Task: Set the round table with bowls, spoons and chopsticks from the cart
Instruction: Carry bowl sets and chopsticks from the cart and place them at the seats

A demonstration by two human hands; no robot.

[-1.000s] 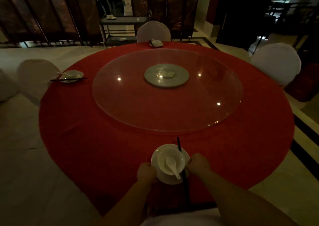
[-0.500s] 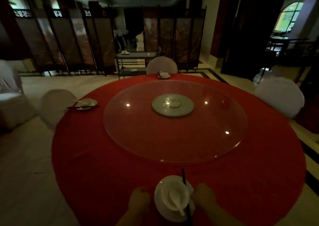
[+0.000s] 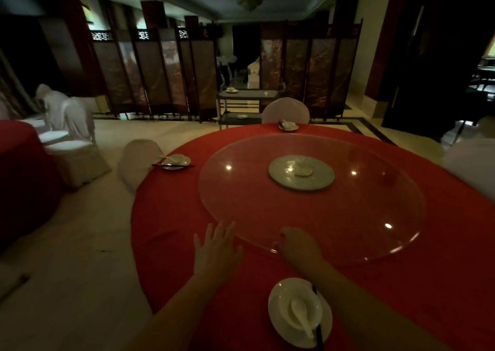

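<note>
From my head camera: my left hand [image 3: 217,246] lies flat, fingers spread and empty, on the red table [image 3: 442,283]. My right hand [image 3: 300,246] curls on the glass turntable [image 3: 348,216] edge. The bowl [image 3: 301,310] with spoon [image 3: 302,313] and chopsticks [image 3: 318,332] sits nearest me.

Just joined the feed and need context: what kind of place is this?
Most likely a restaurant banquet room: a big round table in a red cloth with a glass turntable, white-covered chairs, folding screens, and a service cart behind.
</note>
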